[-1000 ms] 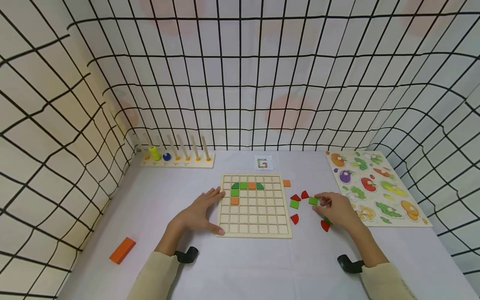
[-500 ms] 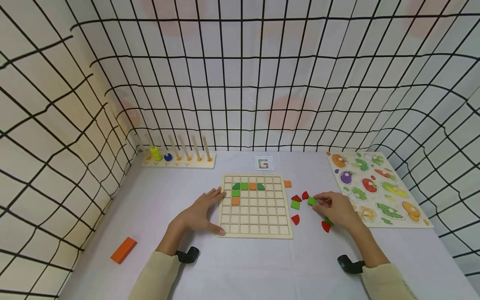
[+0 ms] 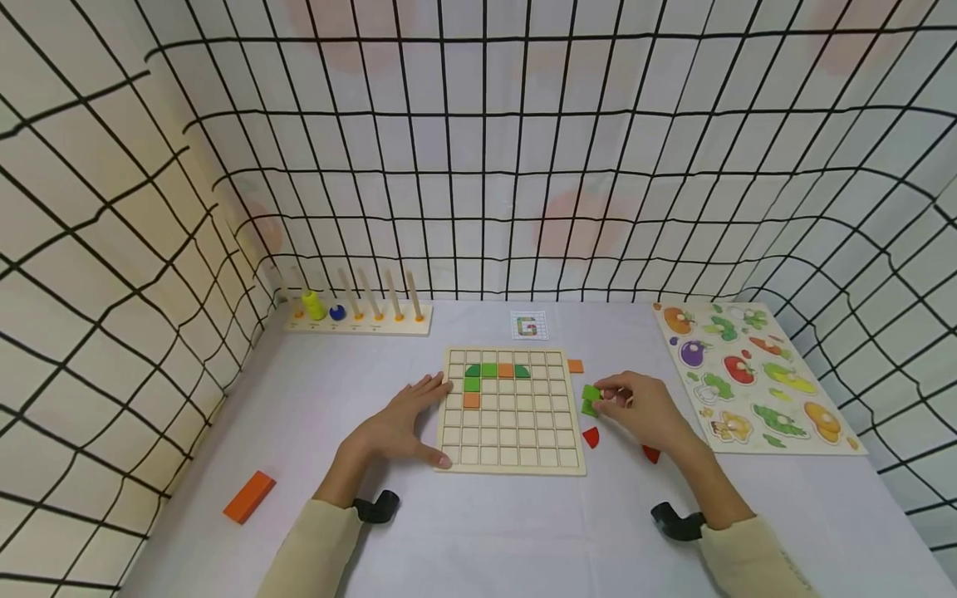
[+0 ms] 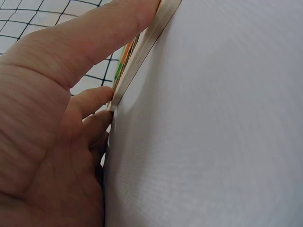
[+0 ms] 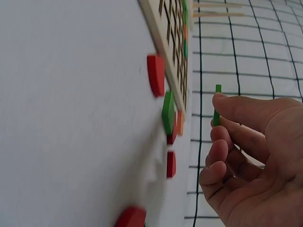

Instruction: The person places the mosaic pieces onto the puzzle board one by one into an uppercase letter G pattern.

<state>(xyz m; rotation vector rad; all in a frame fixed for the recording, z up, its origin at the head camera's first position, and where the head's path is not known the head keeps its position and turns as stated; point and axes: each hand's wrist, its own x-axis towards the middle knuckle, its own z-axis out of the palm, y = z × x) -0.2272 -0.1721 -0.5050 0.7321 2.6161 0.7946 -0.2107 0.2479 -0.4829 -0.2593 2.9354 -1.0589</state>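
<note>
A square wooden grid board [image 3: 519, 425] holds green and orange tiles in a line along an upper row and down a left column. My left hand [image 3: 392, 428] rests at its left edge, fingers spread, thumb at the near-left corner. My right hand [image 3: 649, 411] pinches a green square tile [image 5: 216, 117] between thumb and forefinger, raised off the table. Another green tile [image 5: 168, 112] lies below, partly overlapped by the held one in the head view. Red quarter-round pieces [image 3: 591, 437] lie around it, some hidden by the right hand in the head view.
An orange tile [image 3: 575, 365] lies by the board's right edge. Behind the board is a small pattern card [image 3: 530, 325]. A peg stand [image 3: 359, 324] is at back left, a vegetable puzzle board [image 3: 755, 382] at right, an orange block [image 3: 250, 497] at front left. Black netting surrounds the table.
My right hand has lifted the green tile and carried it left toward the board, over the other green tile. The left hand has stayed at the board's edge.
</note>
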